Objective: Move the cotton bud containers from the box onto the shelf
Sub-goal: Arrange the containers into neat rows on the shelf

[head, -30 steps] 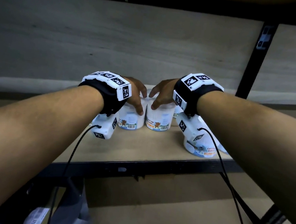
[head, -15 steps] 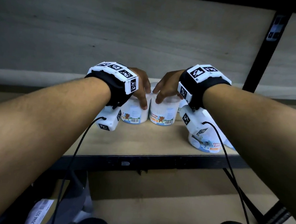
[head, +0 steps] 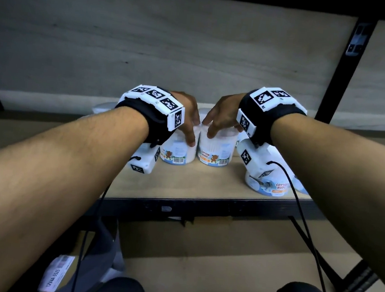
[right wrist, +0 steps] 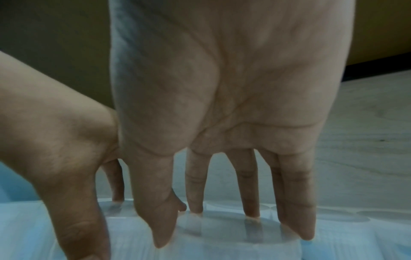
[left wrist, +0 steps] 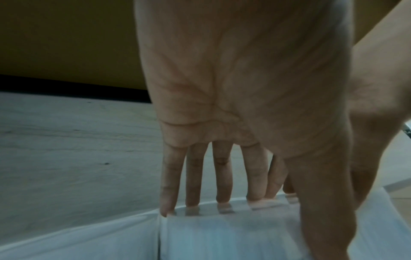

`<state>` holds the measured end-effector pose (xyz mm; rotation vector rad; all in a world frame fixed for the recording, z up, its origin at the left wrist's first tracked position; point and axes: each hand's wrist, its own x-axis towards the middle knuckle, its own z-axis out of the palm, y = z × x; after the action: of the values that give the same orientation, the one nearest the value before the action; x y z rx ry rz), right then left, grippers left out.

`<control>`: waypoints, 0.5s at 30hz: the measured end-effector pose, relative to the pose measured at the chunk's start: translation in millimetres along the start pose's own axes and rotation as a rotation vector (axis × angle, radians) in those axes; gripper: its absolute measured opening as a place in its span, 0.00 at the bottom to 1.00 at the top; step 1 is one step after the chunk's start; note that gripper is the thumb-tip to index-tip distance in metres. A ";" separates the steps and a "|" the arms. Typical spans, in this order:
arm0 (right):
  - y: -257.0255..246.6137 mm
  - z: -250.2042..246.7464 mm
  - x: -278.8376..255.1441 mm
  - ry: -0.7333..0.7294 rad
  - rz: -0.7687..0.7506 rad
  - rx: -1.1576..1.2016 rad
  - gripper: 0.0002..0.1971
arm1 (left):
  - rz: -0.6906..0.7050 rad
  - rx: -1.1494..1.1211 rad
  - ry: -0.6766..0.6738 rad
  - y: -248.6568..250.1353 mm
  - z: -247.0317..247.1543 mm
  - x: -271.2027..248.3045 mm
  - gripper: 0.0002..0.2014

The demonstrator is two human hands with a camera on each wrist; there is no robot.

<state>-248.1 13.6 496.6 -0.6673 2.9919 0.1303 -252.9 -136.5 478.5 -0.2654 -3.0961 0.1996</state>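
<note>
I have both arms reaching over the front edge of the shelf (head: 183, 182), each hand set on top of a cotton bud container.

My left hand (head: 187, 114) sits over the left container (head: 177, 151): in the left wrist view its fingers (left wrist: 193, 177) run straight down and their tips meet the far rim of the lid, with the thumb down the near side, so I read it as gripping that container from above.

My right hand (head: 222, 115) does the same on the right container (head: 214, 152). In the right wrist view its fingertips (right wrist: 251, 209) touch the clear lid and the thumb comes down on the near left, so the hand clasps this one too.

The two containers stand upright on the shelf board, side by side and touching or nearly so, labels with a bear and a barcode facing me.

A third container (head: 269, 188) stands near the front edge to the right, partly hidden behind my right wrist camera (head: 256, 161). Part of another white lid (head: 103, 109) shows behind my left wrist, at the back of the shelf.

Below the shelf edge I see a lower board (head: 224, 243) and a labelled grey bag (head: 57, 274). I cannot tell whether that is the box.
</note>
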 end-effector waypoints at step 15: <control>3.1 8.6 -29.4 0.038 0.023 0.065 0.22 | 0.047 -0.026 0.009 20.6 -2.6 -44.8 0.33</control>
<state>-222.4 29.6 491.0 -0.6358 3.0260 0.0217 -205.2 -123.7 477.7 -0.3384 -3.0877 0.1591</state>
